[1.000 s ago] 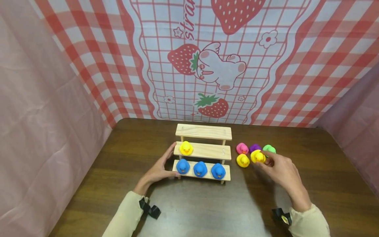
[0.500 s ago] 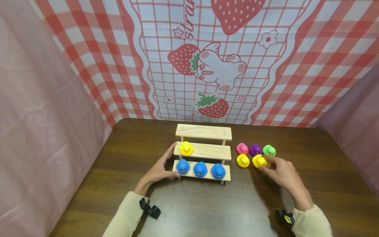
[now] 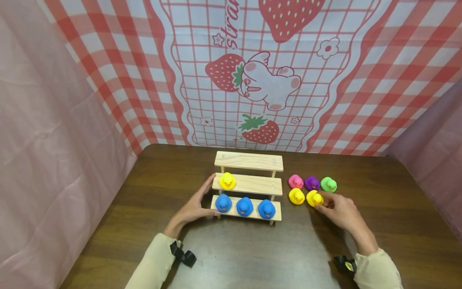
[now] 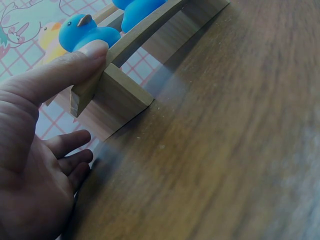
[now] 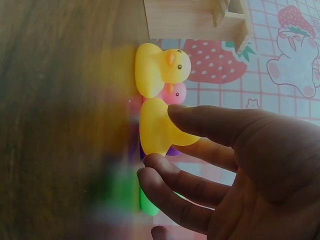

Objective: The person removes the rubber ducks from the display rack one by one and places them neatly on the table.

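My right hand [image 3: 343, 210] pinches a yellow rubber duck [image 3: 315, 198] between thumb and forefinger; the right wrist view has the thumb [image 5: 215, 120] on its side. Just left of it stands another yellow duck [image 3: 296, 196]. My left hand [image 3: 193, 206] is at the left end of a three-step wooden rack [image 3: 252, 184]. Its thumb [image 4: 75, 70] lies on the bottom step beside a blue duck [image 4: 87, 35], and its forefinger is at the middle step's end. Three blue ducks [image 3: 244, 206] line the bottom step, and one yellow duck [image 3: 227, 181] sits on the middle step's left.
Behind the two yellow ducks stand a pink duck [image 3: 296, 182], a purple duck [image 3: 312, 183] and a green duck [image 3: 329, 184]. The brown table [image 3: 245, 253] meets a strawberry-print cloth [image 3: 260, 96] at the back. Pink curtains [image 3: 54, 140] hang on both sides.
My right hand has lowered the pinched yellow duck and brought it toward the front, beside the other yellow one. The purple and green ducks now show more fully. The left hand keeps its place.
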### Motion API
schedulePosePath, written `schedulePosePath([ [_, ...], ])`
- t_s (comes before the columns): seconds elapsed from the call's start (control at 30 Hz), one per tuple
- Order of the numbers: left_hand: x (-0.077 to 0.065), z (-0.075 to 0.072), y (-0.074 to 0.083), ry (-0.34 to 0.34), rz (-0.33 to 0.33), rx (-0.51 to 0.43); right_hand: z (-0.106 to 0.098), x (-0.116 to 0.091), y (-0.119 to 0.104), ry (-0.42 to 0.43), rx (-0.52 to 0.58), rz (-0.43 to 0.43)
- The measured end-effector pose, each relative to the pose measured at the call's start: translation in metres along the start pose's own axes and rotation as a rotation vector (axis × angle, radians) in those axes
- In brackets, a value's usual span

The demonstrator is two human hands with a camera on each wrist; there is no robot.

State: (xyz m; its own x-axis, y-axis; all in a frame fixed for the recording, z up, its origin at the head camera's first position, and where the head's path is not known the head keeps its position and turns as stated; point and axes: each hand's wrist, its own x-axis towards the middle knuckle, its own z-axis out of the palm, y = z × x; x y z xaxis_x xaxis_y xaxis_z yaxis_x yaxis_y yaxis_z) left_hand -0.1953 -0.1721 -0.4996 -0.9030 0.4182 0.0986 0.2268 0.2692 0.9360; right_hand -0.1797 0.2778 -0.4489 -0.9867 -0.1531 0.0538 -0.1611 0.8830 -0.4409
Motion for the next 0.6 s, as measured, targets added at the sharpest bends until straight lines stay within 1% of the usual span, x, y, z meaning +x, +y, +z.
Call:
schedulePosePath([
  [0.33, -0.0003, 0.0001, 0.0011, -0.001, -0.006, -0.001, 0.0042, 0.0028, 0.0052, -0.019, 0.004, -0.002],
  [0.6, 0.0008, -0.0003, 0.0, 0.005, -0.001, -0.003, 0.0053, 0.0036, 0.0038, -0.022, 0.008, 0.002],
])
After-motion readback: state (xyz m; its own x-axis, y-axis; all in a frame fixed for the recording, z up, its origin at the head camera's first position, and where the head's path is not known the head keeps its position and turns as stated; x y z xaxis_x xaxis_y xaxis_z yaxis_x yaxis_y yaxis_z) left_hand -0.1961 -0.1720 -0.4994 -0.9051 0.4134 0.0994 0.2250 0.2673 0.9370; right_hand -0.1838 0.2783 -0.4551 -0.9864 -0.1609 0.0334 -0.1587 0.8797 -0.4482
